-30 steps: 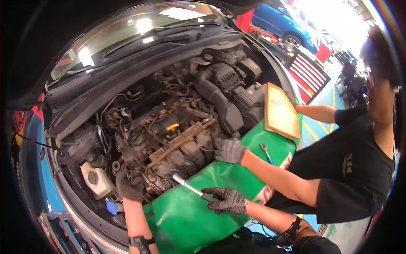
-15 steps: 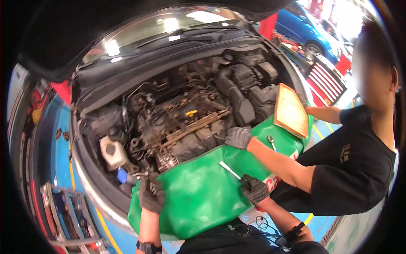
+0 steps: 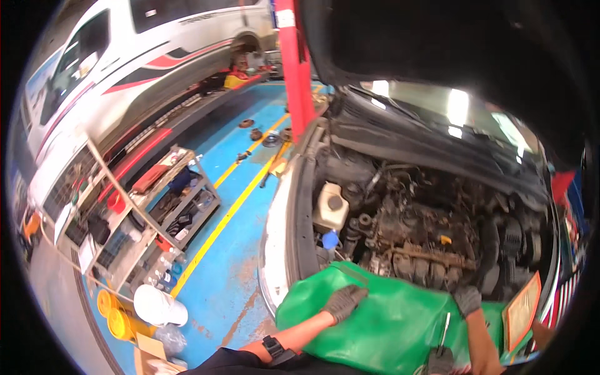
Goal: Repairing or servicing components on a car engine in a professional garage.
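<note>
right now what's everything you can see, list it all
green cover: one, green, draped over the car's front edge
engine: one, dark and grimy, in the open bay
reservoir tank: one, white, left side of the bay
raised bonnet: one, dark, overhead
flat filter panel: one, orange-framed, right end of the cover
red post: one, beside the car
white van: one, upper left
shelf trolley: one, grey, cluttered, on the blue floor
another person's gloved hand: one, at the engine's edge
silver tool: one, lying over the cover
left hand: gloved, flat on the cover
right hand: gloved, fingers around the tool's handle
</note>
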`<state>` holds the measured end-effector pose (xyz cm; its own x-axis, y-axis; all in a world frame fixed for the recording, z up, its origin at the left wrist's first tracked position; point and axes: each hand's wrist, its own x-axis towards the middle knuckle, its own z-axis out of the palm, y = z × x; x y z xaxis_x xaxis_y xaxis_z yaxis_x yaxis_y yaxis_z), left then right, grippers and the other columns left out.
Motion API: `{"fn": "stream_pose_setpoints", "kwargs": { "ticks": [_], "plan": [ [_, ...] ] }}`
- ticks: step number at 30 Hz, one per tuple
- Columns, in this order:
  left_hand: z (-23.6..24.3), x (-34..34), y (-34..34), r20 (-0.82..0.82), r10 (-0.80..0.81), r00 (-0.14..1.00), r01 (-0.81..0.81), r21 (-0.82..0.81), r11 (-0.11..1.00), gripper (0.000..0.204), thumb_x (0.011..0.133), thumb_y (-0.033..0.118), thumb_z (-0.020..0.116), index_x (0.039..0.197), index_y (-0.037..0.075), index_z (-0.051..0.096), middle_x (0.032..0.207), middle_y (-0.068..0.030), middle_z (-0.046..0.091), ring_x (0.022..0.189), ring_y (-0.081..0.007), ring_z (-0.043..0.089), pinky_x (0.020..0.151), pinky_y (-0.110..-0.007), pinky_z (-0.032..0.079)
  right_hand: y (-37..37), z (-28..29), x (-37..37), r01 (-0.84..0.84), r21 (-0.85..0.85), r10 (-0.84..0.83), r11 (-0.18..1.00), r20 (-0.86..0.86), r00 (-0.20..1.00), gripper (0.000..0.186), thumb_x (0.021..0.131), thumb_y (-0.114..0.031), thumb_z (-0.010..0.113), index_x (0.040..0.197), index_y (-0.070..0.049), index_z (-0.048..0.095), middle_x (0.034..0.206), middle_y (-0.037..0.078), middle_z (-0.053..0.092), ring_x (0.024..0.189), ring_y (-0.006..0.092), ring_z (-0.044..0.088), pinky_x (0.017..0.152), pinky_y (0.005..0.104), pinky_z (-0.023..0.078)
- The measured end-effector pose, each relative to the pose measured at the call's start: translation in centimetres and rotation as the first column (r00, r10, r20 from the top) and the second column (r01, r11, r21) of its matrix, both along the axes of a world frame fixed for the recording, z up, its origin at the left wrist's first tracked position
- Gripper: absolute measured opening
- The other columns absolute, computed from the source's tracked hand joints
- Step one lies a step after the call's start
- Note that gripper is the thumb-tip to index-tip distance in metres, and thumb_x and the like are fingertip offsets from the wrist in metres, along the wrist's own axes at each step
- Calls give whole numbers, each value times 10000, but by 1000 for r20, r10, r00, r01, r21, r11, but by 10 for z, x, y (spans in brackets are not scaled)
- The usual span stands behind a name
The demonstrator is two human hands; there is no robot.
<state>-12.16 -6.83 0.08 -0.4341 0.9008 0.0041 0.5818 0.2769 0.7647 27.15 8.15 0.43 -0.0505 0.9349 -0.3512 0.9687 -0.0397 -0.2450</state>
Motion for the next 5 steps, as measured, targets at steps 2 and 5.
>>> {"fn": "stream_pose_setpoints", "kwargs": {
  "ticks": [2,5],
  "plan": [
    [-11,16,-10,-411,5,911,16,47,999,295,939,253,515,1213,168,585,958,-67,650,889,-276,650,776,-391,555,1,0,-3,-40,88,42,995,-25,999,400,816,-380,652,1061,-65,680,1037,174,674,905,306,651,864,408,495],
    [-5,16,-22,-414,-325,850,241,-242,940,314,953,234,469,1244,184,576,1112,-62,625,967,-270,640,798,-419,558,-2,-9,3,-89,208,103,974,-58,993,370,809,-363,668,1030,-66,675,974,172,671,855,318,644,820,422,494]
  ]
}}
